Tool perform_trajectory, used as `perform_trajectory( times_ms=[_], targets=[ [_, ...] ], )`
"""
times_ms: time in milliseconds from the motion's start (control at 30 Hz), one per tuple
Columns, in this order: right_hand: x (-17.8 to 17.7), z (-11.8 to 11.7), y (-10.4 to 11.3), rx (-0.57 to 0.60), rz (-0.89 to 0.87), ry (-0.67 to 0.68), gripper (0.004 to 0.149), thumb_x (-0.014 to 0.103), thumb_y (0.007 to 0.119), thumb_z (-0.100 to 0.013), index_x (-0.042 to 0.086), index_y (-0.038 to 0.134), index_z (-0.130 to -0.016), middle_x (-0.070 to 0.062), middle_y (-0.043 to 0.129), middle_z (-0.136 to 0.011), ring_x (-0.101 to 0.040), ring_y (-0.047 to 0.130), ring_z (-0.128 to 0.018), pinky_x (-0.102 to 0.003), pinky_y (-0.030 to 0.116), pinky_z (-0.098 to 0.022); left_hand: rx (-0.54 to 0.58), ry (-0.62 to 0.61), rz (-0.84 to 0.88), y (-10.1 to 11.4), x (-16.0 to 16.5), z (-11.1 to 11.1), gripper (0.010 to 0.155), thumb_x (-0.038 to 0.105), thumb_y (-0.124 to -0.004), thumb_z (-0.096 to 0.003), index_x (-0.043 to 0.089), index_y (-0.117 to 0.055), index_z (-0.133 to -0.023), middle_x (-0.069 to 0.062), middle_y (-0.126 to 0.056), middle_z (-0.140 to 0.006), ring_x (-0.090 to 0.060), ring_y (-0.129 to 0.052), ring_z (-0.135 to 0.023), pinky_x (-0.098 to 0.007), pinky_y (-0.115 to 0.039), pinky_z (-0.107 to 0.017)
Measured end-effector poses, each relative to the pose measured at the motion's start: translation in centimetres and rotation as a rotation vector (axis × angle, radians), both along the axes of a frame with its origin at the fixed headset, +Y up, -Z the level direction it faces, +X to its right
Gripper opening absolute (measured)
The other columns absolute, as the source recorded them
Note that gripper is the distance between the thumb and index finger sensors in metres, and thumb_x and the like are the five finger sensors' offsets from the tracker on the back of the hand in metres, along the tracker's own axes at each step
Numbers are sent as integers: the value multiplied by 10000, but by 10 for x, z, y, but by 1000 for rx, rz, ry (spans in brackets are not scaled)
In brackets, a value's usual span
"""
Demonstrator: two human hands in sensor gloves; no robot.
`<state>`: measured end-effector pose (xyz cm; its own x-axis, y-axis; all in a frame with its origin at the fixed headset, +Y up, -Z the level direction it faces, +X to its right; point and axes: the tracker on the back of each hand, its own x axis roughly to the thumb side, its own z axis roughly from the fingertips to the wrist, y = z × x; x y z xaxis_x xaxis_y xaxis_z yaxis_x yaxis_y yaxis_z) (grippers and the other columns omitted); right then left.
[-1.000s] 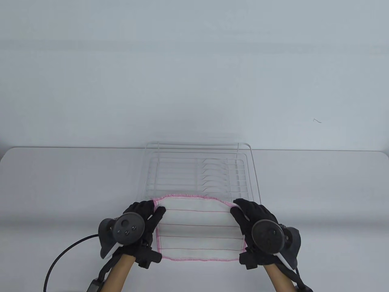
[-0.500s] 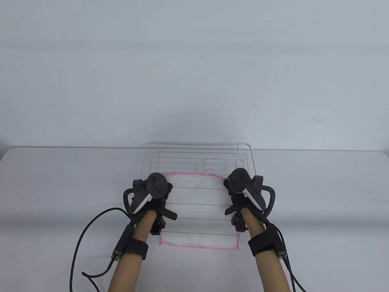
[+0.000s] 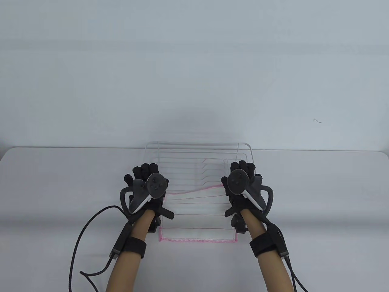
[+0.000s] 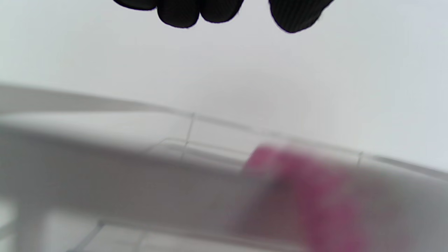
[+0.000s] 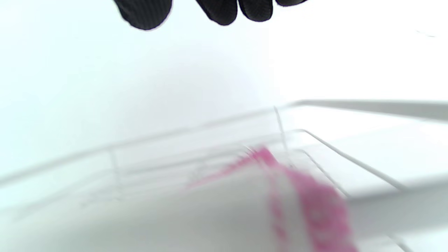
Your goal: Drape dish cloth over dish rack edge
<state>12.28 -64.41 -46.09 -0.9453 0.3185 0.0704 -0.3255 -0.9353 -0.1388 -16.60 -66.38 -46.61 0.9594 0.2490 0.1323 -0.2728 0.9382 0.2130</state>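
Note:
The white dish cloth [image 3: 197, 213] with a pink hem and thin pink stripes lies over the near edge of the white wire dish rack [image 3: 197, 150]. Its far edge sags into the rack and its near edge lies on the table. My left hand [image 3: 145, 171] hovers over the cloth's far left corner, fingers spread and touching nothing. My right hand [image 3: 242, 168] hovers over the far right corner the same way. The left wrist view shows my fingertips [image 4: 196, 12] above the blurred pink hem [image 4: 297, 189]. The right wrist view shows my fingertips [image 5: 224, 12] above the hem [image 5: 301, 203].
The rack stands at the back edge of the white table [image 3: 45, 182], against a plain pale wall. Black glove cables [image 3: 80, 231] trail over the table at the lower left, and more run along my right forearm [image 3: 287, 258].
Both hands carried the cloth's far edge forward over the rack's near edge, then let it go. The far edge has dropped into the rack and my fingers are now spread above it.

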Motion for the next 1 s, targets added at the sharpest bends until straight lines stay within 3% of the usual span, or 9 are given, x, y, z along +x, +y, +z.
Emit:
perform_trajectory(
  times_ms=[67,267,467,600,800,867,1000],
  targets=[
    [-2,28,20,80,-29,81,605,429,557,-634,128,398,-1135,-157,302,-1208,-412,248,-1133,-678,256,-740,47,-136,44,18,2,26,642,378,-599,-606,29,-440,-1121,-311,-457,-1143,-591,-355,-1041,-796,-253,-608],
    [-11,113,50,210,-8,222,585,420,551,-641,147,400,-1136,-139,255,-1219,-394,190,-1141,-685,206,-736,133,-298,21,42,19,110,630,382,-585,-616,43,-455,-1131,-309,-450,-1160,-591,-335,-1057,-803,-237,-615],
    [-10,171,38,233,40,239,591,426,551,-642,151,399,-1142,-141,256,-1222,-393,184,-1143,-692,196,-731,102,-373,-33,26,32,165,623,382,-585,-620,48,-472,-1133,-300,-466,-1166,-575,-342,-1072,-803,-246,-623],
    [-7,187,15,205,41,232,586,429,550,-643,156,410,-1142,-136,261,-1225,-393,187,-1145,-697,189,-728,49,-383,-30,6,36,176,628,386,-581,-622,47,-463,-1137,-302,-446,-1172,-571,-311,-1077,-797,-241,-629],
    [8,187,-34,127,-15,178,577,427,554,-640,154,433,-1134,-135,294,-1221,-392,215,-1145,-701,200,-724,8,-378,10,-22,30,178,622,378,-584,-621,43,-471,-1132,-305,-452,-1166,-578,-315,-1071,-801,-240,-622],
    [12,185,-37,56,-15,185,579,427,550,-642,154,425,-1137,-136,278,-1223,-390,197,-1145,-703,184,-721,-2,-376,9,-22,26,179,622,378,-582,-623,43,-467,-1133,-304,-448,-1166,-577,-312,-1071,-802,-238,-621],
    [13,184,-38,76,-23,170,579,432,546,-642,156,426,-1136,-133,282,-1223,-387,201,-1146,-701,190,-723,28,-370,33,-20,25,179,622,378,-583,-621,41,-471,-1131,-309,-453,-1164,-581,-320,-1067,-801,-244,-621]
  ],
)
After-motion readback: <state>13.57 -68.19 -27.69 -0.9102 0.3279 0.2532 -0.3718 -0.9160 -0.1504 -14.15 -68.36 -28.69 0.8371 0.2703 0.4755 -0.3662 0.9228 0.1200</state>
